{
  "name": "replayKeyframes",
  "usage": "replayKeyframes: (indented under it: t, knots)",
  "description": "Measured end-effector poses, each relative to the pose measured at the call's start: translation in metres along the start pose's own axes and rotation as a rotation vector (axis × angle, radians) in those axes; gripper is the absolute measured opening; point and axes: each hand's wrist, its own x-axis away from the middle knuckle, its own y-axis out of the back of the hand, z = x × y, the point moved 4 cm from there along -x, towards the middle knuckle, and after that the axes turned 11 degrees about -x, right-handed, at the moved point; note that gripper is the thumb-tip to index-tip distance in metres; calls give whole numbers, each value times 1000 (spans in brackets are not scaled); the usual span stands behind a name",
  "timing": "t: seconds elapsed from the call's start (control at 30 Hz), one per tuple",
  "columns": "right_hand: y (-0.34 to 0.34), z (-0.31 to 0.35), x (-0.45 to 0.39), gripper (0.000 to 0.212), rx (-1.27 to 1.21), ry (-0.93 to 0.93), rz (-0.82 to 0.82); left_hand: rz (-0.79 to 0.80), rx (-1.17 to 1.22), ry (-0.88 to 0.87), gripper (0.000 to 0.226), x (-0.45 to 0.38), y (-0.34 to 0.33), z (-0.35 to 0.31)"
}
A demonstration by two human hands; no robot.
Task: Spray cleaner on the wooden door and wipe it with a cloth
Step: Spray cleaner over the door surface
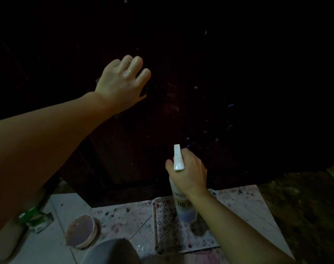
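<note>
The spray bottle carried dark printed characters on its pale label, partly hidden by the right hand gripping it and too blurred to read. The green-and-white packet on the floor showed no legible print.
</note>
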Motion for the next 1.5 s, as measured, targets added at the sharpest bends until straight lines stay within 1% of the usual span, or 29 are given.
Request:
replayKeyframes:
  t: [0.1,0.2,0.33,0.43,0.53,0.7,0.83,1.0,1.07,1.13,1.2,1.4,1.5]
  knots:
    - [4,-4,-3,23,-37,-18,-21,-1,-10,-5,45,1,-1,-1]
    - [12,-1,-5,20,-34,-12,-80,2,-24,-12,48,1,-2,-2]
    - [24,6,-14,21,-46,31,-128,21,3,-22,49,1,-1,-2]
    - [29,12,-20,22,-121,100,-135,44,19,-22,49,0,2,-2]
    - [28,14,-19,24,-174,125,-108,65,21,-18,47,1,2,-2]
    - [22,1,-6,20,-56,43,-66,100,37,-18,49,-1,4,-2]
    - [22,-33,9,22,-23,-57,-58,158,38,-10,56,-1,6,-2]
    - [27,-68,19,26,-19,-71,30,165,51,-32,56,0,8,-4]
    - [30,-77,20,28,-18,-70,30,163,46,-60,56,1,7,-8]
    - [31,-87,20,33,-35,-75,38,156,45,-88,54,3,6,-13]
    - [28,-101,23,40,-34,-95,83,144,36,-121,52,6,4,-20]
    - [15,-144,30,62,-31,-231,257,166,5,-190,57,10,-1,-35]
    - [8,-159,34,64,-44,-316,343,171,15,-200,58,10,-1,-38]
